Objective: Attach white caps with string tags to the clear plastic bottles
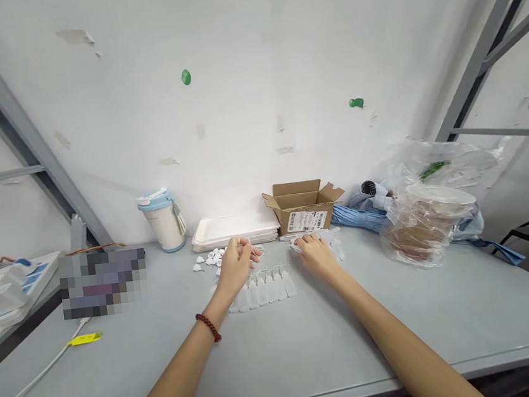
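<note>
My left hand (239, 262) is raised over the table with its fingers curled in, and a small whitish bit shows by the fingertips, too small to name. Below it lies a row of translucent, flat, elongated pieces (269, 289) with thin loops at their upper ends. Small white pieces (214, 258) are scattered behind and left of that hand. To the right, my right hand (316, 254) reaches down with bent fingers onto a loose pile of similar translucent pieces (335, 241). Its fingertips are partly hidden among them.
Along the wall stand a blue-lidded cup (165, 226), a stack of white flat packs (234, 227) and an open cardboard box (306, 209). At right are a plastic-wrapped spool (430, 224) and blue cloth (359, 216). A white cable (41, 377) crosses the table's left side.
</note>
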`<state>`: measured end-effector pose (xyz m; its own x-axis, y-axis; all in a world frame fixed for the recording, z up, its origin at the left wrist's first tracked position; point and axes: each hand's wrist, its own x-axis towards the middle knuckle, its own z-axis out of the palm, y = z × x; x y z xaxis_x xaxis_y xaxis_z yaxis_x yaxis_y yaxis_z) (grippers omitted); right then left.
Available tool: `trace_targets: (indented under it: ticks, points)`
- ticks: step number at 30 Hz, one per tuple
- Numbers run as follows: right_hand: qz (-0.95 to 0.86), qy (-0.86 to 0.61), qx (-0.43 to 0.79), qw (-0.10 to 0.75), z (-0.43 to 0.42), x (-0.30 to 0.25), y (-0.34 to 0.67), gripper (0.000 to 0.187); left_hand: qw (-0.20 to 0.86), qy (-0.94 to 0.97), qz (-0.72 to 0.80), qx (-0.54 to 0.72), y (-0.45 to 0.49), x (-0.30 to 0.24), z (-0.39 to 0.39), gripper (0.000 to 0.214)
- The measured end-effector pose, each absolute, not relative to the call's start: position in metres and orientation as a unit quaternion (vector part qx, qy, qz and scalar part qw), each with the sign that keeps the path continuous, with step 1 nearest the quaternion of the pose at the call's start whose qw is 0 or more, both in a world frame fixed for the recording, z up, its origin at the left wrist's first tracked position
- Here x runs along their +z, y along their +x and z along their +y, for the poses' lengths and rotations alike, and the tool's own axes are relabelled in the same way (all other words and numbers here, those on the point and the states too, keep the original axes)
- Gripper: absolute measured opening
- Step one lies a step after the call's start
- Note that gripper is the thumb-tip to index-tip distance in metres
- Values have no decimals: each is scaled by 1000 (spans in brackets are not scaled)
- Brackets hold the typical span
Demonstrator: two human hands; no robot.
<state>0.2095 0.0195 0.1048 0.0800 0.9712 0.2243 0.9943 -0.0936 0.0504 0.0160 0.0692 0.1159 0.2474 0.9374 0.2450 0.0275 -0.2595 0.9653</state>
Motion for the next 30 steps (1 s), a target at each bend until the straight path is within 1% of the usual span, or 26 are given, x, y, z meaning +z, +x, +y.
trace_targets:
  ticks: [6,12,14,18,20,23,30]
  points:
    - [-664,-736,-105,76,21,101,212,26,507,615,383,467,19,113,69,9]
    - [-668,-733,-98,91,24,96,214,24,508,592,387,492,20,112,69,10]
    - [-673,-722,-89,133,25,92,215,23,512,580,392,497,20,114,68,14]
    - [-707,-636,-69,302,26,85,213,20,544,553,390,496,20,119,64,20]
    - [-722,-593,-72,349,24,84,208,19,563,548,381,487,20,119,62,21]
    - [-736,-559,-73,375,19,85,199,19,587,539,373,475,22,119,60,21]
    - [-757,-518,-66,393,10,89,187,19,633,515,350,460,24,115,57,25]
